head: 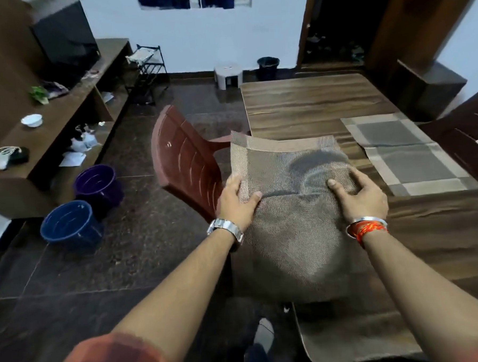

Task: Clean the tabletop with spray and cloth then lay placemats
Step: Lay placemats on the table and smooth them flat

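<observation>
I hold a brown woven placemat (293,233) over the left edge of the wooden table (306,105). My left hand (237,201) grips its left edge and my right hand (360,194) grips it on the right. The far part of the mat curls upward. Two grey-and-beige placemats (408,155) lie flat side by side along the table's right side. Another brown placemat (351,338) lies on the near end of the table, below the held one. No spray bottle or cloth is in view.
A red-brown plastic chair (187,161) stands at the table's left edge. A purple bucket (98,185) and a blue bucket (68,223) sit on the dark floor to the left. A long wooden shelf unit (62,115) runs along the left wall.
</observation>
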The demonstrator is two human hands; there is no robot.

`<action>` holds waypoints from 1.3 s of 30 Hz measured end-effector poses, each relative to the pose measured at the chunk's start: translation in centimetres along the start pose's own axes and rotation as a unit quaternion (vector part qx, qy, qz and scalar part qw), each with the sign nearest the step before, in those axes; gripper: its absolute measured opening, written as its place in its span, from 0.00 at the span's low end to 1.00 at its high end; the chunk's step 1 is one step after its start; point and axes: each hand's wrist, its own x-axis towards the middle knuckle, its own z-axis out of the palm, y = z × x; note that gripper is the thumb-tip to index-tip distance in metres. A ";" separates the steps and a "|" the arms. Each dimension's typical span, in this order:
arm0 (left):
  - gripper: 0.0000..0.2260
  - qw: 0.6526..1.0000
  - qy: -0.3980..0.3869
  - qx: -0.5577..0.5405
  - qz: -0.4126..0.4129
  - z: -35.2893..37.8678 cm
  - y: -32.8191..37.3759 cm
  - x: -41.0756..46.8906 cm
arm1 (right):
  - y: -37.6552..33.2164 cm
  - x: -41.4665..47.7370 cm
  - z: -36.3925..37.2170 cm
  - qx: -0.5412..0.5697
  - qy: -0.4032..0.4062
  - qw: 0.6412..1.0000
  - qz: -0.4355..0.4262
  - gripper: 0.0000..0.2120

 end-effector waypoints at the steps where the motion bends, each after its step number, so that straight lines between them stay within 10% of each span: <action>1: 0.32 1.000 -0.009 0.012 -0.004 1.1 -0.1 1.8 | 0.5 1.5 1.1 -0.009 -0.002 1.000 -0.007 0.33; 9: 0.44 0.995 -0.053 0.052 -0.069 9.4 -1.1 13.8 | 3.8 12.7 8.0 -0.111 -0.042 0.993 0.019 0.25; 12: 0.42 0.963 -0.080 0.224 -0.130 11.9 -2.8 16.2 | 4.8 14.1 10.9 -0.230 -0.096 0.968 0.024 0.25; 17: 0.29 0.896 -0.268 0.354 0.035 16.0 -5.5 17.1 | 6.0 10.6 16.7 -0.334 -0.301 0.893 0.031 0.32; 39: 0.32 0.899 -0.246 0.360 0.033 22.4 -4.9 25.0 | 8.9 20.3 21.3 -0.338 -0.373 0.860 0.079 0.34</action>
